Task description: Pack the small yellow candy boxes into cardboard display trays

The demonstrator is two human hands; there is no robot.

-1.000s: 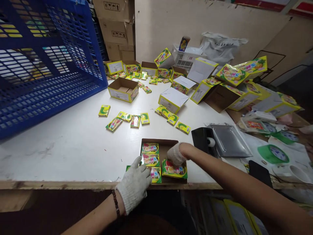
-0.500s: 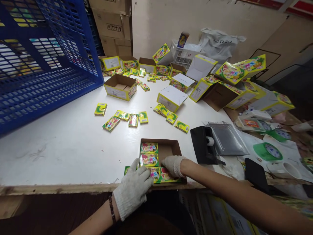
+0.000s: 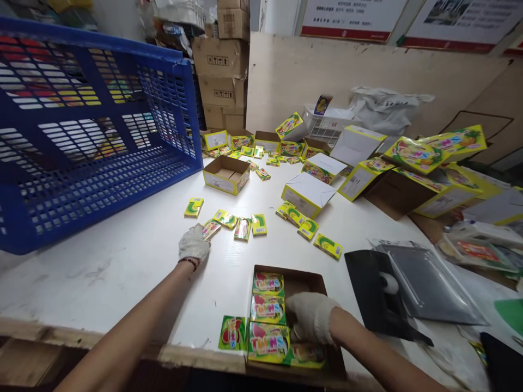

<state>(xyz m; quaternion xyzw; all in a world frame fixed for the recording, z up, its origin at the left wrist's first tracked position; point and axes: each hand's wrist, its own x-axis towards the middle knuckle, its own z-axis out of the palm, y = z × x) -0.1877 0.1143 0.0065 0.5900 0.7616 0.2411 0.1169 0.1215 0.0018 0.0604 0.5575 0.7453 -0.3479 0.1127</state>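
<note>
My left hand (image 3: 194, 244), in a white knit glove, has its fingers curled at the left end of a small yellow-green candy box (image 3: 211, 230) on the table. Inside an open cardboard display box (image 3: 330, 288) at the table's front edge is my gloved right hand (image 3: 312, 316). Its fingers are bent down and their tips are hidden. Small boxes marked TWINS (image 3: 268, 309) line the left side of that display box, and another small box (image 3: 307, 354) lies at its front right, below my right hand. One more small box (image 3: 232, 332) rests outside, against the left wall.
Several loose small boxes (image 3: 242, 228) lie mid-table. An open carton (image 3: 226, 174) stands behind them. A large blue crate (image 3: 102, 204) is at left. Display boxes (image 3: 310, 191) are piled at back right. A black tape dispenser (image 3: 378, 296) and a clear tray (image 3: 429, 283) sit at right.
My left hand has left the display box and reached forward and left to a loose small box. My right hand stays in the display box. The view has tilted up and shifted left.
</note>
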